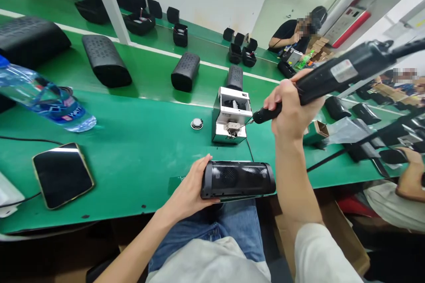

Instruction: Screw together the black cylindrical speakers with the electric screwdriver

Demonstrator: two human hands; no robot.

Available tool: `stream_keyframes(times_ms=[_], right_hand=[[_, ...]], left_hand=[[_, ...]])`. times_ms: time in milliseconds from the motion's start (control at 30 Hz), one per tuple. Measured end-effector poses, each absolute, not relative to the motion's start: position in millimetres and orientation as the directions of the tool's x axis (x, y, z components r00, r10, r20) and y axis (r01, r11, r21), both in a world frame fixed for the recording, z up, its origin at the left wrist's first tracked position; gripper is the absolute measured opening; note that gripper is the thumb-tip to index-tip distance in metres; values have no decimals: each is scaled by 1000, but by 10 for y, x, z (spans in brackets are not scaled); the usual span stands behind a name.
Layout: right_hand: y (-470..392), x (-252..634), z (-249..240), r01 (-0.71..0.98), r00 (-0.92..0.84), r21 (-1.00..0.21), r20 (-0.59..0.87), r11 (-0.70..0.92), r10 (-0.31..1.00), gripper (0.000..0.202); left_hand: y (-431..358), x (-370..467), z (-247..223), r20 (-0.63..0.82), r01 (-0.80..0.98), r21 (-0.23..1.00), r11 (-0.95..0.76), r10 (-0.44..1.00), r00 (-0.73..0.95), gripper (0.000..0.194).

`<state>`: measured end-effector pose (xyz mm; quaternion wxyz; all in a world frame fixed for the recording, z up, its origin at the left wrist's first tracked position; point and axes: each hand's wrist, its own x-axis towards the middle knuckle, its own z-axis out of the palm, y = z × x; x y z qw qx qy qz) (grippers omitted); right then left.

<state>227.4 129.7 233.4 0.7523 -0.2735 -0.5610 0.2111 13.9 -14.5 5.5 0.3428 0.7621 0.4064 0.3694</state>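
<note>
My left hand [191, 185] grips the left end of a black speaker housing [239, 177] at the table's front edge, above my lap. Closed around a black electric screwdriver [327, 75], my right hand [292, 106] holds it tilted, its cable leading off to the upper right. The driver's thin bit points down and left, to the front of a white and black screw feeder [231, 117]. Whether the bit touches a screw there is too small to make out. Left of the feeder lies a small round silver and white part [197, 124].
A phone [63, 176] and a water bottle [49, 97] lie at the left of the green table [133, 150]. Several black speaker shells [186, 70] stand along the line behind. A co-worker [295, 31] sits at the far side; another person's arm [411, 172] shows at right.
</note>
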Motion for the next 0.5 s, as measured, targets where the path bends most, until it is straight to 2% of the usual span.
stream_keyframes(times_ms=[167,500], right_hand=[[1554,2238,2195,-13,247,-666,721,746,648,26],[1592,2274,2135,65,125,-760,649,646,751,41]], left_hand=[[-151,131,81,265,387,819,-423,878,399,134],[-131,147,96,305,366,808,-462,859,411,139]])
